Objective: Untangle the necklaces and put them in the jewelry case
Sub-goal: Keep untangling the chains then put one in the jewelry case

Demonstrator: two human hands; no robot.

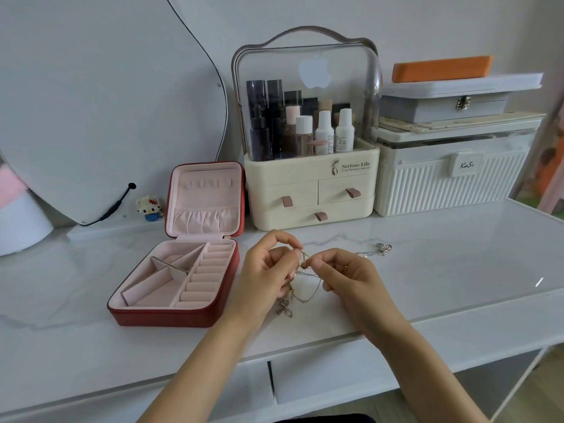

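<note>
A knot of thin tangled necklaces (pixel 306 280) hangs just above the white table between my hands. My left hand (pixel 268 270) pinches the chains at the top left of the knot. My right hand (pixel 348 277) pinches them from the right, beside a small brown bead (pixel 303 265). One silver chain trails right along the table to a pendant (pixel 383 248). Another pendant end (pixel 283 308) dangles below my left hand. The red jewelry case (pixel 174 315) stands open to the left, its pink compartments empty and its lid upright.
A cream cosmetics organiser (pixel 311 190) with drawers stands behind my hands. A white ribbed box (pixel 451 190) with stacked boxes on top sits at the back right. A mirror (pixel 106 102) and a small block figure (pixel 148 206) are at the back left. The table's front edge (pixel 305 355) runs below my wrists.
</note>
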